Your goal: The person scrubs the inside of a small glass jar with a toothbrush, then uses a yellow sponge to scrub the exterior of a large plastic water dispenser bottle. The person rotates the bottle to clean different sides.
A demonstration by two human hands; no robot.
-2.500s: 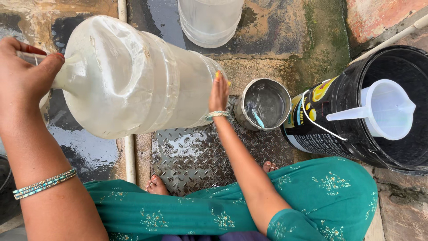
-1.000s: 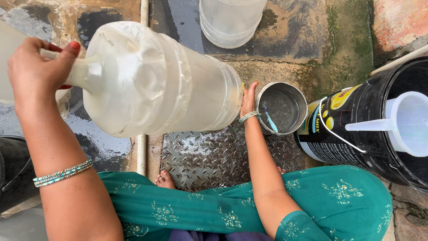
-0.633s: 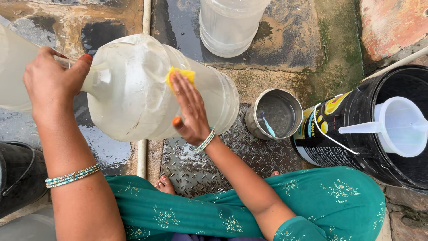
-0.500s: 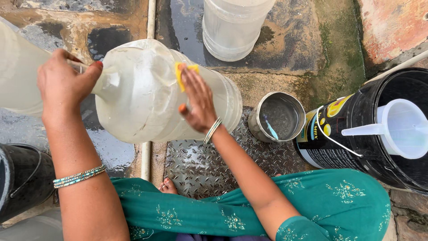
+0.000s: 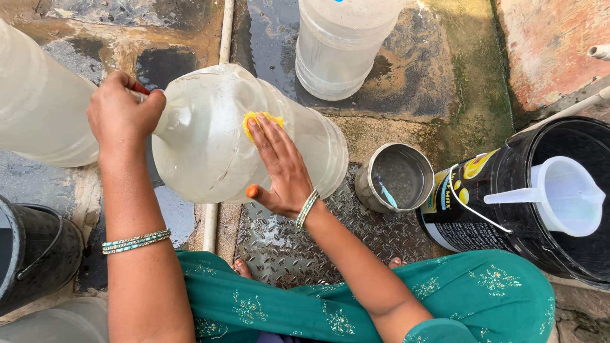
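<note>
We hold a large clear water jug point(image 5: 210, 146) tipped on its side above the wet stone floor point(image 5: 406, 82) and a patterned metal plate point(image 5: 286, 241). Our left hand point(image 5: 122, 117) is closed tight around the jug's neck, fingers curled over it. Our right hand point(image 5: 279, 168) lies flat on the jug's wall with fingers stretched out, pressing a small yellow sponge point(image 5: 259, 119) against the plastic under the fingertips. Just right of the jug stands a small steel pot point(image 5: 395, 178), and beside that a black bucket point(image 5: 540, 209) with a white plastic mug point(image 5: 565, 197) inside. A second clear jug point(image 5: 340, 44) stands upright beyond, and another pale jug point(image 5: 38, 108) lies at the left, near a dark bucket point(image 5: 35, 254)
</note>
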